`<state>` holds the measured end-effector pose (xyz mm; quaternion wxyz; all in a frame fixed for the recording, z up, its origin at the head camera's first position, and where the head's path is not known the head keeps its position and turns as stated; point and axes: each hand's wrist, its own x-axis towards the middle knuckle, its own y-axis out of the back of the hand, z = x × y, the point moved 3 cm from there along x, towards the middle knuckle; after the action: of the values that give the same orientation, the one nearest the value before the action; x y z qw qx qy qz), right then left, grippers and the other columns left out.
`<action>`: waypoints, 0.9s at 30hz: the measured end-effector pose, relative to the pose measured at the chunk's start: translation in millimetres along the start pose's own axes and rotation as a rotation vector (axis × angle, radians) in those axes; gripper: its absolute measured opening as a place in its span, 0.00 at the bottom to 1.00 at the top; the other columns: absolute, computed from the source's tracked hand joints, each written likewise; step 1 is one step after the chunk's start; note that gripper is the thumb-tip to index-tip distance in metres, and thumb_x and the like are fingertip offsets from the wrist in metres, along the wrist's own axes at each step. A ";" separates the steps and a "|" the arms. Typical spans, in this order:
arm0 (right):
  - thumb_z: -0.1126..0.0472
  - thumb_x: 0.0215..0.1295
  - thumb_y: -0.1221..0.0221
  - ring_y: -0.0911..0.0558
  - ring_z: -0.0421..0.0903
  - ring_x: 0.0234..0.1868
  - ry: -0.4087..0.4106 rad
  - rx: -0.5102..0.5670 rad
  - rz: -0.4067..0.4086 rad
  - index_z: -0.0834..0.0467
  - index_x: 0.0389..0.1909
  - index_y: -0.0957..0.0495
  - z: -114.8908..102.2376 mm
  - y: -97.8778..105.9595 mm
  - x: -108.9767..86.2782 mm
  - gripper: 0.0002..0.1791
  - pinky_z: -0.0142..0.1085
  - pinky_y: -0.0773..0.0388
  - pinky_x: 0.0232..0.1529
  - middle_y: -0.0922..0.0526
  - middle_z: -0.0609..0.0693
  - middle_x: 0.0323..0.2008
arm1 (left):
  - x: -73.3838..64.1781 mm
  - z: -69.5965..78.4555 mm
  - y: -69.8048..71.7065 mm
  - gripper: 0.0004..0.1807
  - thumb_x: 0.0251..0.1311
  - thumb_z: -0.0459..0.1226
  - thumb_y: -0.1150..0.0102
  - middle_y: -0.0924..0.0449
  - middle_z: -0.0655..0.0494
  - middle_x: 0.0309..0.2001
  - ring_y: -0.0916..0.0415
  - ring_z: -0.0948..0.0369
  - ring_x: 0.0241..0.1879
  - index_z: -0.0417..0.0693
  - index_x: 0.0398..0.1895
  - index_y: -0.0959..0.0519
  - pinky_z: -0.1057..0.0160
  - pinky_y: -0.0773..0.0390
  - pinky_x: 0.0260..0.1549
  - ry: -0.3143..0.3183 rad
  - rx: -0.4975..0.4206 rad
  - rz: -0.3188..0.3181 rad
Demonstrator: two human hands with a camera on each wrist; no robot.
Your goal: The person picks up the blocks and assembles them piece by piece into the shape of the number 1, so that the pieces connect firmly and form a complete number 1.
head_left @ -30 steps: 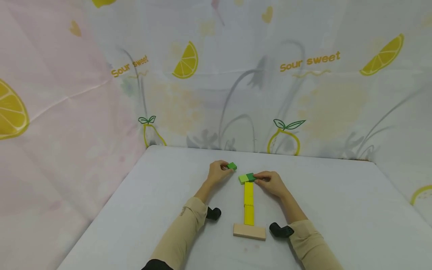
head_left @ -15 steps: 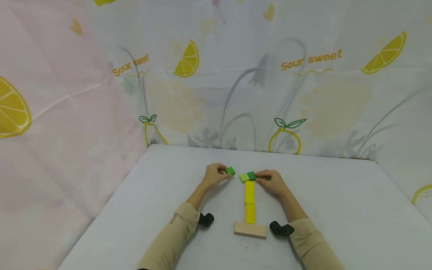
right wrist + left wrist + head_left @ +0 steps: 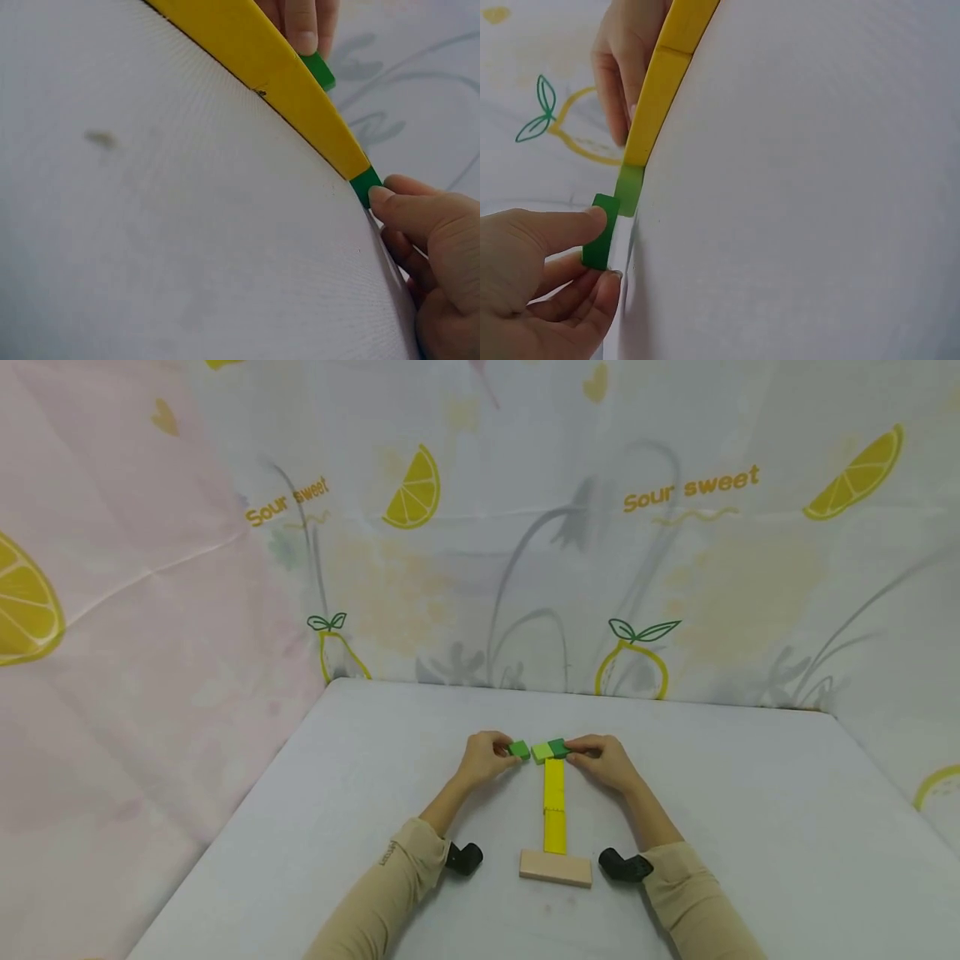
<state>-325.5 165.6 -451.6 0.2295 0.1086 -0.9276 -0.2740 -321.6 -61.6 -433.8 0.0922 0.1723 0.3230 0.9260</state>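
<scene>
My left hand (image 3: 483, 758) pinches a small green block (image 3: 519, 750) between thumb and fingers, just left of a light green block (image 3: 542, 752). That block lies side by side with a dark green block (image 3: 558, 747) at the far end of two yellow blocks (image 3: 554, 802) laid end to end. My right hand (image 3: 606, 763) pinches the dark green block by its right side, as the right wrist view shows with the thumb (image 3: 381, 196) on it. Across the near end of the yellow blocks lies a plain wooden block (image 3: 556, 868).
The blocks lie on a white-covered table (image 3: 750, 810). Behind it hangs a cloth (image 3: 480, 593) printed with lemons, meeting the table's back edge. Black wrist-worn devices (image 3: 465, 858) stick out inward from both sleeves, near the wooden block.
My left hand first drew back a little with the green block, then brought it right and nearer, up close to the light green block. The right hand stays on the dark green block.
</scene>
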 end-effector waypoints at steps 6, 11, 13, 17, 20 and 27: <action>0.69 0.57 0.37 0.20 0.53 0.44 -0.006 0.011 0.005 0.69 0.41 0.18 5.4 0.4 0.0 0.11 0.32 0.26 0.45 0.16 0.62 0.40 | -0.8 2.8 -7.4 0.15 0.49 0.30 0.32 0.19 0.43 0.32 0.26 0.58 0.31 0.29 0.39 0.20 0.66 0.25 0.30 0.028 -0.003 -0.022; 0.68 0.57 0.37 0.20 0.56 0.45 -0.011 0.035 0.004 0.69 0.42 0.18 4.9 0.9 -0.9 0.12 0.33 0.26 0.45 0.17 0.63 0.41 | -0.8 3.3 -12.6 0.15 0.49 0.31 0.32 0.19 0.43 0.33 0.26 0.58 0.32 0.29 0.39 0.20 0.67 0.25 0.32 0.029 -0.006 -0.034; 0.69 0.57 0.37 0.20 0.58 0.45 -0.007 0.043 0.002 0.70 0.42 0.18 4.6 0.9 -1.0 0.12 0.34 0.25 0.45 0.17 0.63 0.41 | -1.0 2.8 -14.0 0.15 0.49 0.31 0.32 0.19 0.43 0.33 0.26 0.58 0.32 0.29 0.39 0.20 0.66 0.25 0.32 0.027 -0.007 -0.034; 0.69 0.57 0.37 0.20 0.58 0.45 -0.017 0.038 0.000 0.69 0.42 0.18 4.1 0.5 -0.8 0.12 0.36 0.25 0.47 0.17 0.62 0.41 | -2.0 1.5 -15.4 0.15 0.49 0.31 0.32 0.19 0.43 0.34 0.26 0.57 0.33 0.30 0.40 0.19 0.65 0.25 0.32 0.029 -0.007 -0.036; 0.69 0.57 0.37 0.20 0.56 0.46 -0.037 0.027 -0.002 0.69 0.42 0.18 4.2 0.4 -0.5 0.12 0.36 0.26 0.48 0.17 0.61 0.41 | -2.5 1.2 -15.7 0.16 0.49 0.32 0.32 0.19 0.43 0.34 0.26 0.57 0.33 0.30 0.40 0.19 0.65 0.25 0.33 0.035 -0.012 -0.042; 0.69 0.57 0.37 0.21 0.54 0.45 -0.059 0.035 0.004 0.68 0.42 0.18 5.6 0.6 -0.5 0.11 0.34 0.26 0.46 0.17 0.61 0.41 | -2.9 2.1 -16.1 0.16 0.48 0.31 0.32 0.19 0.43 0.36 0.26 0.56 0.34 0.30 0.40 0.19 0.65 0.25 0.33 0.028 -0.017 -0.035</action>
<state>-327.7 168.8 -455.6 0.2005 0.1025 -0.9388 -0.2605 -317.2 -48.7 -443.2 0.1051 0.1527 0.3192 0.9294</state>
